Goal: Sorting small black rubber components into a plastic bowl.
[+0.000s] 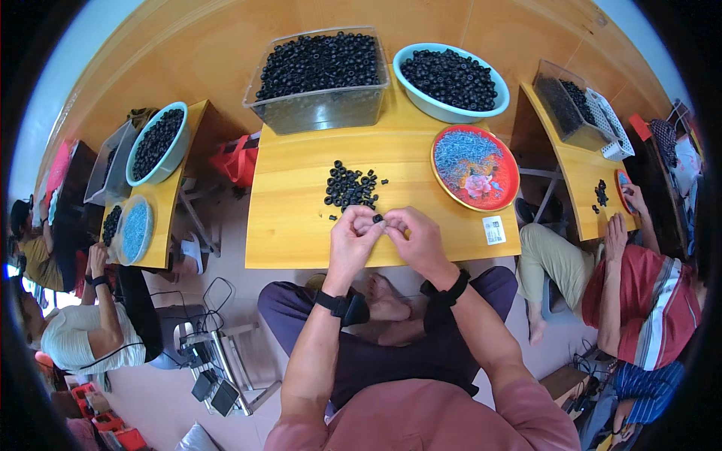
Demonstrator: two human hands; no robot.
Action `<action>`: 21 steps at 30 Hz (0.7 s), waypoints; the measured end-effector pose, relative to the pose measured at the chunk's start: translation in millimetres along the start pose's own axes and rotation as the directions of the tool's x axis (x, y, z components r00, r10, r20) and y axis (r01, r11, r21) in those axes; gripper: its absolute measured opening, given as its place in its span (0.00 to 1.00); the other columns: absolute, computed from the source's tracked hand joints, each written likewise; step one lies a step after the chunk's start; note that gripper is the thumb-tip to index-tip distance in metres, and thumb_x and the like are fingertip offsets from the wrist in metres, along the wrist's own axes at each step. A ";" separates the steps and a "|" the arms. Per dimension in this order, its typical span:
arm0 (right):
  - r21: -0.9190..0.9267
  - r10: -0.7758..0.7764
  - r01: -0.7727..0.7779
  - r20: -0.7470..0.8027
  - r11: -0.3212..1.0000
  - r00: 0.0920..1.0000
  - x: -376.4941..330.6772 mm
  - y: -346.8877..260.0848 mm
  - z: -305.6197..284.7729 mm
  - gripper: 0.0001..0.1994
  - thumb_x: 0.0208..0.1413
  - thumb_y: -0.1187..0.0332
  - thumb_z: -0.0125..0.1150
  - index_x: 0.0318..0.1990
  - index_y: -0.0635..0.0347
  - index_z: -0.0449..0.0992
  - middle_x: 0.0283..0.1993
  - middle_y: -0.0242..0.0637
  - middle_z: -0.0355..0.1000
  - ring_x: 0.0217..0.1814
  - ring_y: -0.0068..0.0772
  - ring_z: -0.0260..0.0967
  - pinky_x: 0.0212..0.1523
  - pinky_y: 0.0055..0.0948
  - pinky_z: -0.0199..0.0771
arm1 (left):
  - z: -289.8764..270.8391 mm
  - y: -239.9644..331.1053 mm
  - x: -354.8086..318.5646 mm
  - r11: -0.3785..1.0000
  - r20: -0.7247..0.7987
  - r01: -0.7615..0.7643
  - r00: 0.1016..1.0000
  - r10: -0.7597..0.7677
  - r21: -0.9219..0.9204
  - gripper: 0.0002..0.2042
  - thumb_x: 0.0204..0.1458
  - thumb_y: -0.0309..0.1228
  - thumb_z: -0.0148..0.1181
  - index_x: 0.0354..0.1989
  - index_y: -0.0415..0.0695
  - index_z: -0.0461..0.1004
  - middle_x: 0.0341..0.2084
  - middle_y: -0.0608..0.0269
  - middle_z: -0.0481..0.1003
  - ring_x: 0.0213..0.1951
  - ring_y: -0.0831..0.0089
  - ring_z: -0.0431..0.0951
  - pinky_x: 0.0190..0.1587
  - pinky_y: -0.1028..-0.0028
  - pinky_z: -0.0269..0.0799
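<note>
At frame centre, a pile of rings [350, 186] lies on the bench [293, 225]. Behind it stands a tub [320, 109], a bowl [451, 81] to its right; a plate [475, 167] sits right of the pile.

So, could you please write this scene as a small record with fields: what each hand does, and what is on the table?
left hand: fingertips pinch a small black ring together with the right hand
right hand: fingertips meet the left hand at the ring
table: yellow wooden top
loose pile: black rings just beyond the hands
clear tub: full of black rings, far edge
teal bowl: full of black rings, right of the tub
red plate: holds small grey-blue parts
wrists: black bands on both
</note>
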State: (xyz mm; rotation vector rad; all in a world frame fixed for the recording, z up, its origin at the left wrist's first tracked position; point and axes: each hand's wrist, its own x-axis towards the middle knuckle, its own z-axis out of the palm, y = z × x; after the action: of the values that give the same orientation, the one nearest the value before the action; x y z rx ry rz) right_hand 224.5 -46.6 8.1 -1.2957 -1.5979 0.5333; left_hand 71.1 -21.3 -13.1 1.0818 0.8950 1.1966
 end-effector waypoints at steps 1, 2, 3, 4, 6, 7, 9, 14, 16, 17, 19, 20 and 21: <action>0.006 -0.001 0.001 0.004 1.000 1.000 -0.8 1.1 -0.2 0.10 0.49 0.75 0.69 0.40 0.59 0.78 0.30 0.37 0.75 0.30 0.38 0.75 0.33 0.35 0.75 | 0.9 0.5 -0.2 1.000 -0.006 0.000 1.000 0.000 0.004 0.10 0.57 0.16 0.63 0.44 0.39 0.71 0.29 0.69 0.78 0.32 0.85 0.78 0.34 0.84 0.71; -0.019 -0.006 0.006 -0.002 1.000 1.000 -1.0 2.2 -1.6 0.10 0.49 0.76 0.69 0.40 0.59 0.78 0.30 0.38 0.75 0.30 0.37 0.75 0.33 0.34 0.75 | 2.0 1.3 0.5 1.000 0.008 -0.003 1.000 0.003 0.005 0.10 0.57 0.16 0.63 0.43 0.39 0.71 0.29 0.69 0.78 0.32 0.85 0.78 0.34 0.84 0.71; -0.044 -0.011 0.011 -0.008 0.999 1.000 -0.9 2.6 -2.0 0.10 0.49 0.76 0.69 0.40 0.59 0.78 0.30 0.38 0.75 0.30 0.37 0.76 0.32 0.33 0.75 | 2.8 2.4 0.8 1.000 0.023 -0.006 1.000 0.006 0.007 0.09 0.57 0.16 0.63 0.42 0.39 0.71 0.29 0.69 0.78 0.32 0.85 0.77 0.34 0.85 0.71; -0.041 -0.012 0.012 -0.008 0.999 1.000 -1.0 1.6 -1.7 0.10 0.49 0.76 0.69 0.40 0.59 0.78 0.30 0.38 0.75 0.30 0.37 0.76 0.32 0.33 0.75 | 3.4 3.6 -0.3 1.000 0.012 -0.002 1.000 0.001 0.008 0.09 0.57 0.17 0.64 0.42 0.39 0.71 0.29 0.69 0.78 0.31 0.86 0.77 0.34 0.85 0.71; -0.052 0.012 -0.011 0.011 0.999 1.000 -1.0 0.2 -3.2 0.10 0.49 0.76 0.69 0.39 0.59 0.79 0.31 0.38 0.75 0.31 0.37 0.76 0.32 0.33 0.75 | 3.8 5.8 -1.4 0.999 0.004 0.005 1.000 -0.005 0.054 0.09 0.57 0.17 0.64 0.42 0.39 0.71 0.29 0.69 0.78 0.31 0.86 0.77 0.34 0.84 0.71; -0.052 0.010 -0.010 0.009 0.999 1.000 -1.1 0.4 -3.2 0.10 0.49 0.76 0.69 0.39 0.59 0.79 0.31 0.38 0.75 0.31 0.37 0.76 0.32 0.33 0.75 | 3.9 7.0 -1.9 0.995 -0.005 0.013 1.000 -0.012 0.099 0.09 0.57 0.17 0.64 0.41 0.39 0.71 0.29 0.68 0.78 0.31 0.85 0.77 0.34 0.84 0.71; -0.032 -0.032 0.032 0.001 0.999 0.999 -0.9 -0.3 -2.3 0.09 0.49 0.75 0.69 0.39 0.60 0.78 0.32 0.38 0.75 0.31 0.37 0.76 0.32 0.33 0.75 | 1.7 7.4 -2.9 0.992 0.001 0.012 1.000 -0.012 0.126 0.08 0.57 0.18 0.64 0.41 0.38 0.70 0.29 0.67 0.79 0.32 0.84 0.78 0.34 0.84 0.71; -0.054 -0.056 0.057 0.027 0.997 0.998 1.0 1.6 -4.6 0.08 0.51 0.75 0.69 0.39 0.61 0.78 0.33 0.38 0.75 0.32 0.37 0.76 0.32 0.33 0.75 | 3.4 5.9 -2.7 1.000 -0.001 0.011 1.000 -0.011 0.021 0.08 0.59 0.18 0.62 0.42 0.38 0.70 0.32 0.64 0.80 0.34 0.82 0.80 0.35 0.83 0.73; -0.050 -0.060 0.061 0.025 0.997 0.998 1.6 2.9 -5.1 0.08 0.51 0.75 0.69 0.39 0.61 0.78 0.33 0.39 0.75 0.32 0.37 0.77 0.32 0.33 0.75 | 4.6 7.9 -4.3 0.999 0.002 0.027 1.000 -0.027 0.019 0.08 0.59 0.18 0.62 0.43 0.37 0.71 0.32 0.64 0.80 0.35 0.81 0.81 0.37 0.82 0.74; -0.020 -0.012 0.013 0.026 1.000 1.000 1.8 2.8 -4.7 0.08 0.52 0.75 0.68 0.39 0.62 0.78 0.33 0.39 0.75 0.32 0.38 0.77 0.33 0.34 0.76 | 4.5 9.2 -5.4 0.999 0.004 0.043 0.999 -0.043 0.018 0.08 0.59 0.18 0.62 0.44 0.37 0.71 0.33 0.63 0.80 0.36 0.81 0.81 0.38 0.82 0.75; 0.011 0.035 -0.035 0.028 0.999 0.999 1.8 5.6 -3.5 0.07 0.53 0.75 0.67 0.39 0.62 0.78 0.33 0.40 0.75 0.33 0.38 0.77 0.34 0.34 0.76 | 2.8 3.6 -5.0 0.999 -0.003 0.011 1.000 -0.011 0.052 0.08 0.59 0.18 0.62 0.45 0.36 0.71 0.34 0.63 0.80 0.36 0.81 0.80 0.39 0.81 0.75; 0.027 0.037 -0.038 0.013 0.999 0.999 2.2 10.4 -3.4 0.07 0.54 0.75 0.66 0.40 0.63 0.77 0.34 0.41 0.75 0.33 0.39 0.77 0.34 0.35 0.76 | 3.9 3.3 -4.2 0.996 -0.004 -0.020 1.000 0.021 0.084 0.08 0.60 0.19 0.62 0.45 0.36 0.71 0.35 0.62 0.80 0.37 0.81 0.80 0.40 0.81 0.75; 0.043 0.040 -0.040 -0.002 0.998 0.999 2.4 14.2 -3.1 0.06 0.55 0.75 0.65 0.40 0.63 0.77 0.34 0.42 0.75 0.33 0.40 0.77 0.35 0.35 0.76 | 4.2 3.1 -4.9 0.996 -0.002 -0.019 1.000 0.020 0.084 0.08 0.60 0.19 0.62 0.45 0.36 0.71 0.35 0.62 0.80 0.37 0.81 0.80 0.40 0.81 0.75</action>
State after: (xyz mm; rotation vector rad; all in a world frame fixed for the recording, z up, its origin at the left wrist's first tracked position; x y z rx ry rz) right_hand 234.2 -40.3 -1.0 -1.2983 -1.5530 0.5876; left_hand 73.5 -26.7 -9.1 1.1585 0.9456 1.1858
